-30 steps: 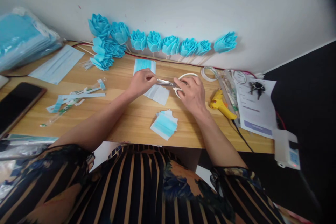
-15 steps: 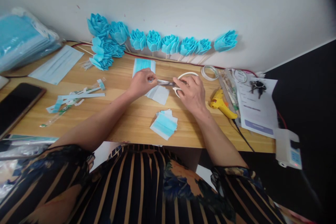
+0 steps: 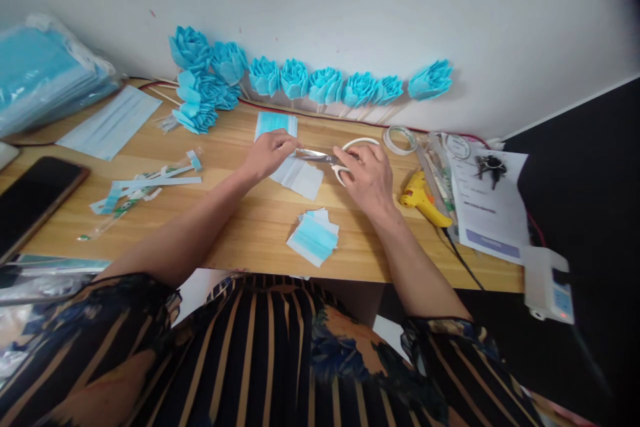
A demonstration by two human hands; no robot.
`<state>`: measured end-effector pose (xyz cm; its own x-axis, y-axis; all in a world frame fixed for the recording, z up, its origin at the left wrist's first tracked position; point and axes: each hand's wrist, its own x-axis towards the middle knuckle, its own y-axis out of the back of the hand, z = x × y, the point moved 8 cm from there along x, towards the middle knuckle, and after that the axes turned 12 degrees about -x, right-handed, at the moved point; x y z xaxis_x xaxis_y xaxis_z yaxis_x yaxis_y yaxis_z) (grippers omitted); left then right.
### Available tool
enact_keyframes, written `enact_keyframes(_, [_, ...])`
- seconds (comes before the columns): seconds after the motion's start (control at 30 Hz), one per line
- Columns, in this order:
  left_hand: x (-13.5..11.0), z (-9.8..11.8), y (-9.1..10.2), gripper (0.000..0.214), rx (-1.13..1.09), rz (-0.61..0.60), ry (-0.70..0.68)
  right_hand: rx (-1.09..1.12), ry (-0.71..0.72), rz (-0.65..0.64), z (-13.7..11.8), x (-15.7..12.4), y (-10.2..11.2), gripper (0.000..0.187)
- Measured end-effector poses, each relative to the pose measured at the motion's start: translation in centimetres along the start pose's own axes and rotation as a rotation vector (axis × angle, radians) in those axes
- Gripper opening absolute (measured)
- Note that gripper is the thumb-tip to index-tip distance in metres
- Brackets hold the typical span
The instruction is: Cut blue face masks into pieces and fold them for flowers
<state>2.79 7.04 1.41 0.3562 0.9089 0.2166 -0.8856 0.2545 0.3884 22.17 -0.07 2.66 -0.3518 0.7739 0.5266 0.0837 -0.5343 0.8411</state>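
My right hand point(image 3: 369, 173) is wrapped round the white handles of a pair of scissors point(image 3: 325, 159). The scissor blades point left, above cut pieces of a blue-and-white face mask point(image 3: 303, 178). My left hand point(image 3: 270, 152) is closed in a pinch at the blade tips; what its fingers hold is too small to make out. Behind it lies another blue mask piece point(image 3: 277, 121), partly covered by the hand. Nearer the front edge sits a small stack of cut mask squares point(image 3: 313, 237).
Several blue flowers point(image 3: 326, 85) on sticks lean along the wall. Tape point(image 3: 400, 139), a yellow glue gun point(image 3: 424, 197) and paper with keys point(image 3: 490, 210) are at right. Mask scraps point(image 3: 145, 190), a phone point(image 3: 37, 203) and bagged masks point(image 3: 47, 80) are at left.
My left fingers have shifted slightly and closed more flatly near the blade tips. The scissors have tilted a little, and the right hand stays on the handles.
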Motion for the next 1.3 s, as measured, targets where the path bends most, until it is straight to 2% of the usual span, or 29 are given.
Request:
enact_keyframes(0.13, [0.0, -0.3, 0.3, 0.023, -0.015, 0.062, 0.016, 0.003, 0.008, -0.006, 0.0, 0.0, -0.1, 0.043])
enact_keyframes(0.4, [-0.3, 0.7, -0.3, 0.012, 0.051, 0.098, -0.121, 0.016, 0.039, 0.002, -0.7, 0.0, -0.1, 0.043])
enact_keyframes(0.5, [-0.3, 0.6, 0.8, 0.016, -0.01, 0.201, -0.124, 0.019, 0.013, 0.0, -0.3, -0.1, -0.3, 0.043])
enact_keyframes(0.57, [-0.2, -0.1, 1.7, 0.016, -0.071, 0.294, -0.082, 0.014, 0.006, 0.003, 0.1, -0.2, -0.5, 0.042])
enact_keyframes(0.63, [-0.1, -0.9, 2.1, 0.015, -0.122, 0.324, -0.037, 0.008, -0.001, 0.01, 0.4, -0.2, -0.7, 0.041])
enact_keyframes(0.73, [0.1, -1.4, 1.6, 0.015, -0.156, 0.265, -0.02, 0.006, -0.015, 0.018, 0.8, -0.2, -0.7, 0.041])
enact_keyframes(0.83, [0.1, -1.2, 1.1, 0.017, -0.145, 0.219, -0.072, 0.022, -0.017, 0.016, 0.8, -0.2, -0.7, 0.042])
enact_keyframes(1.0, [0.1, -1.1, 0.2, 0.005, -0.071, 0.156, -0.14, 0.046, -0.03, 0.002, 0.8, -0.2, -0.7, 0.041])
enact_keyframes(1.17, [0.0, -0.8, -0.1, 0.004, 0.009, 0.148, -0.165, 0.047, -0.014, -0.01, 0.5, -0.1, -0.6, 0.042])
enact_keyframes(1.3, [-0.1, -0.3, -0.1, 0.007, -0.011, 0.132, -0.165, 0.017, 0.022, 0.01, 0.0, 0.0, 0.0, 0.04])
